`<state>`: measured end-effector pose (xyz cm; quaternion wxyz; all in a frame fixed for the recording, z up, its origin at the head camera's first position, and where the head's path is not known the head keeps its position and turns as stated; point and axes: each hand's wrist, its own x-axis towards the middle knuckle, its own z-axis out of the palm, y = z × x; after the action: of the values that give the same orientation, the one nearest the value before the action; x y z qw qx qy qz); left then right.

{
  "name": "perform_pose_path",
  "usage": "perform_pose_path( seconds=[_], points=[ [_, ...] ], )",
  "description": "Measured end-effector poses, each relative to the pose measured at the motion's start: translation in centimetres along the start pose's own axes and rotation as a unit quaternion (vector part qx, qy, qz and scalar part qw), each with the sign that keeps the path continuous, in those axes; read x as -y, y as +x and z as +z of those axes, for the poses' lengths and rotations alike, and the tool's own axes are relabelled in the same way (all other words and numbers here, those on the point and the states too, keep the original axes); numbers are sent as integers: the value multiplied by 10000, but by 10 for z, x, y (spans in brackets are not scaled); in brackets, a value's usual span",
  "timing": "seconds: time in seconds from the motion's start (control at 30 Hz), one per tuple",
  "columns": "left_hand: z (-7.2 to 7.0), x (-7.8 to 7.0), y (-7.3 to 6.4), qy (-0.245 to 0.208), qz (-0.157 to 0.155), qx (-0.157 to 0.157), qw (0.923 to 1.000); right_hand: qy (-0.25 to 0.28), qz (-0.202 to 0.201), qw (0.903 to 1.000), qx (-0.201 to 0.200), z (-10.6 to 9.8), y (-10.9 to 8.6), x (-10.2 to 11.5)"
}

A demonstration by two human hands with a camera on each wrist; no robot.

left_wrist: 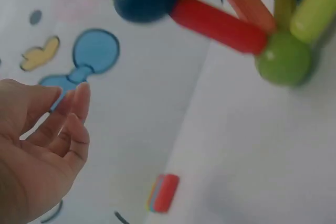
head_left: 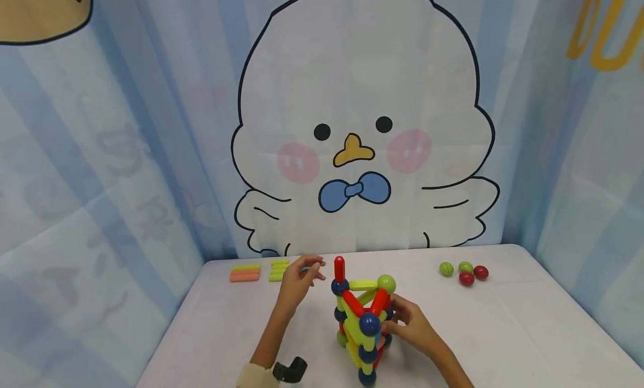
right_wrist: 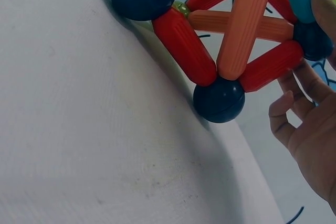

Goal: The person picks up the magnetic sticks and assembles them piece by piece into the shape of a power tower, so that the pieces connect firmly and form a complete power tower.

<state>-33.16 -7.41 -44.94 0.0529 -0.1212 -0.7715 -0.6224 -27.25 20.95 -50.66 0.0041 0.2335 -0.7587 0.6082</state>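
Note:
A tower of magnetic rods and balls [head_left: 369,324] stands on the table in front of me, built of red, yellow-green, orange and blue rods joined by dark blue and green balls. One red rod [head_left: 339,269] points straight up from its back left ball. On the right side, my right hand [head_left: 415,327] grips the tower, with thumb and fingers about a dark blue ball [right_wrist: 313,40] in the right wrist view. Left of the tower my left hand [head_left: 298,282] hovers in the air, fingers loosely bent and nothing between them, as the left wrist view shows.
At the back left lie orange and yellow-green rods [head_left: 245,273] and a stack of yellow-green rods [head_left: 278,270], partly behind my left hand. Loose green balls [head_left: 446,269] and red balls [head_left: 466,279] sit at the back right. A printed curtain [head_left: 362,226] hangs behind the table.

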Motion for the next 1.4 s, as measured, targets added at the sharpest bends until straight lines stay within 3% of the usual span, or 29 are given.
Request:
perform_pose_path(
  seconds=[0.1, 0.27, 0.4, 0.47, 0.57, 0.63, 0.77, 0.87, 0.97, 1.1, 1.17, 1.23, 1.3, 1.4],
  points=[
    [-5, 32, 11, 447, -476, -251, 9975, 37, 33, 10000, 82, 0, -1, 0],
    [-15, 70, 19, 1429, -1072, -395, 9831, 97, 186, 9996, 163, 2, -3, -3],
    [-21, 82, 21, 1952, -1084, -286, 9743, 70, 118, 9998, 142, 2, -3, -6],
    [-21, 86, 23, 2250, -917, -265, 9697, 55, 85, 9999, 134, 2, -3, -5],
    [-18, 89, 26, 2899, -667, -227, 9545, 48, 94, 9999, 127, 2, -3, -4],
    [-14, 89, 28, 3403, -510, -192, 9387, 41, 106, 9998, 131, 2, -3, -4],
    [-5, 88, 28, 4195, -513, -48, 9063, 24, 117, 9998, 146, 2, -2, -4],
    [0, 88, 26, 4408, -547, 81, 8959, 8, 87, 9998, 150, 2, -2, -4],
    [3, 84, 22, 4167, -504, 295, 9072, -29, 33, 9999, 119, 2, -2, -3],
    [2, 73, 17, 3053, -673, 576, 9481, -99, -6, 10000, -1, 1, -1, -2],
    [0, 66, 13, 2239, -790, 634, 9693, -135, -17, 9999, -64, 0, 0, -1],
    [-1, 56, 6, 1380, -785, 647, 9852, -167, -26, 9998, -143, 0, 0, 0],
    [-2, 43, -1, 581, -698, 612, 9940, -196, -19, 9995, -253, 0, 0, 1],
    [-2, 16, -14, -303, -435, 521, 9972, -284, 65, 9982, -525, 3, 0, 1]
  ],
)
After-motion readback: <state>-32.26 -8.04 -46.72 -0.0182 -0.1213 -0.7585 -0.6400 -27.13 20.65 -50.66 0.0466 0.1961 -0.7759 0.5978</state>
